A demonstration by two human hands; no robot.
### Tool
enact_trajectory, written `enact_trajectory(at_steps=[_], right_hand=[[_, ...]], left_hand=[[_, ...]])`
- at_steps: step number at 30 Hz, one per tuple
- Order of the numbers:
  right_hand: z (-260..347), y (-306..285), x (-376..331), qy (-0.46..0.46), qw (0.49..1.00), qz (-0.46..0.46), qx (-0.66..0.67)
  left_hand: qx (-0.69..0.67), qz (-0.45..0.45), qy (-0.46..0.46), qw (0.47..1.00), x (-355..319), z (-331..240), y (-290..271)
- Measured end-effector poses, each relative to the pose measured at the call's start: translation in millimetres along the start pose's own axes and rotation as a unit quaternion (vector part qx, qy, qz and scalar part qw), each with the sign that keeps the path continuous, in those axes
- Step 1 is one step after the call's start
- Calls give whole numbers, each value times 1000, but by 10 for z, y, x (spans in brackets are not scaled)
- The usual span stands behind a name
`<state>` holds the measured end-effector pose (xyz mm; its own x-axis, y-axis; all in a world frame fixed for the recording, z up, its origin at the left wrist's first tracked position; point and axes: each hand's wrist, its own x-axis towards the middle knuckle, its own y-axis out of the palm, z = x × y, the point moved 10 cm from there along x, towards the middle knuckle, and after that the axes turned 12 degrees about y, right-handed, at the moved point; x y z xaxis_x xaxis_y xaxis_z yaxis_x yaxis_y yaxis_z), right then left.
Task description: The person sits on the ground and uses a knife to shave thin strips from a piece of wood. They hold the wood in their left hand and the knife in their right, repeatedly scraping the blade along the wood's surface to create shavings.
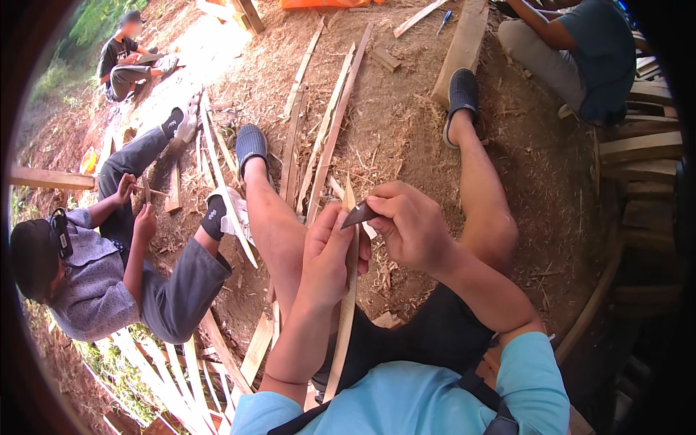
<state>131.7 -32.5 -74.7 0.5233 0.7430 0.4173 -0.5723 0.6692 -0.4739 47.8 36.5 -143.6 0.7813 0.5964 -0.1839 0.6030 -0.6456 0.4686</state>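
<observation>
Between my knees, my left hand [328,243] is closed around a long, thin wooden strip [346,319]. Its pointed upper end sticks out above my fingers, and its lower end runs down past my lap toward my body. My right hand [412,223] pinches a small dark knife [360,214] with a pointed blade. The blade lies across the strip just below its tip, close to my left thumb. My right fingers cover the knife's handle, if it has one.
Wooden strips [335,130] and shavings litter the dirt ahead. A thick plank [462,51] lies by my right foot, a blue-handled tool [444,20] beyond. One person [109,283] sits close on my left, others far left and far right. Timber [645,148] is stacked at right.
</observation>
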Motion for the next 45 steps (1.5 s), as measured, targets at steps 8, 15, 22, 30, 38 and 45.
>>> enact_trajectory(at_steps=[8, 15, 22, 30, 38, 45], right_hand=[[-144, -320, 80, 25, 996, -84, 2], [30, 121, -21, 69, 991, 71, 91], [11, 83, -21, 73, 993, 56, 71], [22, 49, 4, 48, 997, 11, 57], [-22, 3, 12, 58, 997, -35, 36], [-85, -214, -14, 67, 994, -43, 69]], left_hand=[[48, 14, -21, 999, -50, -44, -34], [-7, 13, -5, 1000, -16, -37, -92], [36, 40, 16, 998, -46, -68, -38], [42, 31, 10, 999, -29, -75, -31], [50, 17, 7, 999, -41, -76, -27], [49, 27, 5, 998, -94, -93, -46]])
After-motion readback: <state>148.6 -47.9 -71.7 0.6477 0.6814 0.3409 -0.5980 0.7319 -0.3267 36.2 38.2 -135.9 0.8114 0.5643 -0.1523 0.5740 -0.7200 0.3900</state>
